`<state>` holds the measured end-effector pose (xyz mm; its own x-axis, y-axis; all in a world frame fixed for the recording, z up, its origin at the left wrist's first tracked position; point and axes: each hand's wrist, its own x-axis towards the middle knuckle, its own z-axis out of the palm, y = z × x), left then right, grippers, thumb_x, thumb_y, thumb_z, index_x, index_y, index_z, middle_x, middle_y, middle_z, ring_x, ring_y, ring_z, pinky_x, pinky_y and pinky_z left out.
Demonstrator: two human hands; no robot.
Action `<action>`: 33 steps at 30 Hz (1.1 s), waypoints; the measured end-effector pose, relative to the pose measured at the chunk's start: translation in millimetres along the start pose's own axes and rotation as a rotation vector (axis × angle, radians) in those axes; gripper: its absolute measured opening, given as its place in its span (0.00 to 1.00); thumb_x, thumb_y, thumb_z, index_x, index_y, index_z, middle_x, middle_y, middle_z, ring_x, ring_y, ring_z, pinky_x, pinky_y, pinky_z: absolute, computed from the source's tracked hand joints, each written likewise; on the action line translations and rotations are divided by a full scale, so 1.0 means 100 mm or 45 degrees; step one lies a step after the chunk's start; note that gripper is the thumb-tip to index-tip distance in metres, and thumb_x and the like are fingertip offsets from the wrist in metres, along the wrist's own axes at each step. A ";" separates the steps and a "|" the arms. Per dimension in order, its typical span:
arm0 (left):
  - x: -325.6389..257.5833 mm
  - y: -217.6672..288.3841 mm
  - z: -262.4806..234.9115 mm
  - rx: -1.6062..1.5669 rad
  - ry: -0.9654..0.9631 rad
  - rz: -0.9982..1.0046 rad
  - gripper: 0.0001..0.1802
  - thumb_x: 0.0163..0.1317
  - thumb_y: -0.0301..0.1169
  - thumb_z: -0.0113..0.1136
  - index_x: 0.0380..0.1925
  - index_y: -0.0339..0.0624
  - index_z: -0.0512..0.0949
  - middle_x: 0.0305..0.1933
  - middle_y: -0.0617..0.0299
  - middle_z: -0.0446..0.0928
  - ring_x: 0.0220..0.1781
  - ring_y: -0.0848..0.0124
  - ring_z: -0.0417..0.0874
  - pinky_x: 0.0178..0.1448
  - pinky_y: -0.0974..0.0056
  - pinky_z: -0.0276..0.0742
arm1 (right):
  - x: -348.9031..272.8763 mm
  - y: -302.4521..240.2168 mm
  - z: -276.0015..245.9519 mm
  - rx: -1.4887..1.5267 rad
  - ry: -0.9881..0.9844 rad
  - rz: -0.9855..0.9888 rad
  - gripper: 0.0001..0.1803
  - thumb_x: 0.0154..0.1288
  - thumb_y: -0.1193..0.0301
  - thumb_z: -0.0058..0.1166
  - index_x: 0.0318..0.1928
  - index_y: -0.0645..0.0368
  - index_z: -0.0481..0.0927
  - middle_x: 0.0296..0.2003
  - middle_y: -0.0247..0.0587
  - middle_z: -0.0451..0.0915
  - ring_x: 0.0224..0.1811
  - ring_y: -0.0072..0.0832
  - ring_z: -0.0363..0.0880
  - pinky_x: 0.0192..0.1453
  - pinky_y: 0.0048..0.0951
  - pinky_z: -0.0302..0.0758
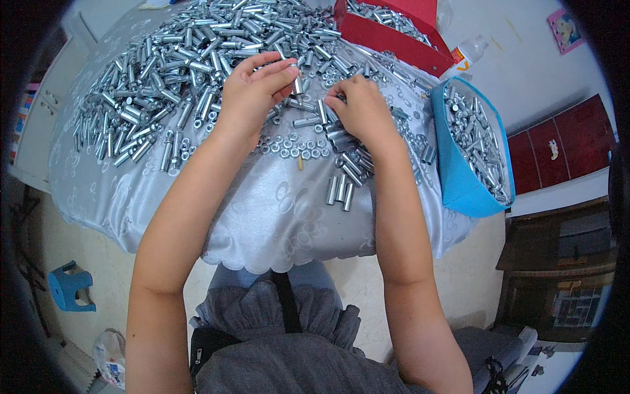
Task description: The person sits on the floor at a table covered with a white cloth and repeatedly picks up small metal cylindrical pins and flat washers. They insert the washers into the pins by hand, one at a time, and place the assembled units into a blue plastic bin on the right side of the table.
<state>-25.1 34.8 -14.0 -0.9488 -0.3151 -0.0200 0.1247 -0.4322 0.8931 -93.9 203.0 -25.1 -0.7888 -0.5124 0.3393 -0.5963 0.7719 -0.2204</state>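
My left hand pinches a shiny expansion bolt between thumb and fingers, held upright above the table. To its right, my right hand is curled with thumb and forefinger close together; whatever lies between them is too small or hidden to tell. Just beside those fingertips are loose metal sleeves, and more sleeves lie below the right wrist. Between the forearms, several hex nuts are spread flat on the cloth. A big heap of expansion bolts covers the far and left side.
A pale patterned tablecloth hangs over the table's near edge. At the right stands a blue fabric bin full of bolts; behind it are a red box with more bolts and a plastic bottle. A blue stool sits on the floor.
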 end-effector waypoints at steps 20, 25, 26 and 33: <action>0.00 0.00 -0.01 -0.014 0.008 0.007 0.24 0.53 0.26 0.60 0.50 0.36 0.64 0.47 0.57 0.75 0.45 0.71 0.77 0.47 0.69 0.72 | 0.00 0.05 -0.12 0.148 -0.116 0.040 0.09 0.49 0.67 0.58 0.32 0.54 0.83 0.34 0.49 0.77 0.39 0.44 0.75 0.46 0.38 0.72; 0.00 0.00 -0.01 -0.028 -0.005 0.003 0.24 0.53 0.25 0.59 0.50 0.35 0.64 0.48 0.56 0.74 0.46 0.70 0.77 0.48 0.68 0.72 | -0.02 -0.03 -0.12 0.085 -0.092 0.050 0.11 0.49 0.65 0.58 0.33 0.55 0.82 0.31 0.47 0.75 0.36 0.41 0.74 0.42 0.34 0.71; 0.00 0.00 0.00 -0.030 -0.007 0.000 0.24 0.53 0.25 0.59 0.50 0.35 0.63 0.48 0.55 0.74 0.46 0.70 0.77 0.48 0.68 0.72 | -0.01 -0.02 -0.09 0.081 -0.085 0.045 0.11 0.49 0.65 0.58 0.33 0.55 0.82 0.32 0.46 0.76 0.36 0.41 0.75 0.42 0.35 0.71; 0.00 -0.05 0.00 -0.010 -0.021 -0.009 0.24 0.53 0.25 0.59 0.50 0.35 0.63 0.49 0.55 0.74 0.46 0.69 0.77 0.48 0.69 0.72 | 0.00 -0.10 -0.01 0.065 0.077 0.032 0.08 0.48 0.66 0.58 0.27 0.56 0.82 0.31 0.48 0.77 0.37 0.42 0.76 0.42 0.38 0.73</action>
<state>-26.0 37.1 -18.2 -0.9544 -0.2979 -0.0190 0.1200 -0.4414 0.8893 -87.5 195.3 -22.1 -0.7943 -0.4682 0.3870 -0.5842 0.7634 -0.2754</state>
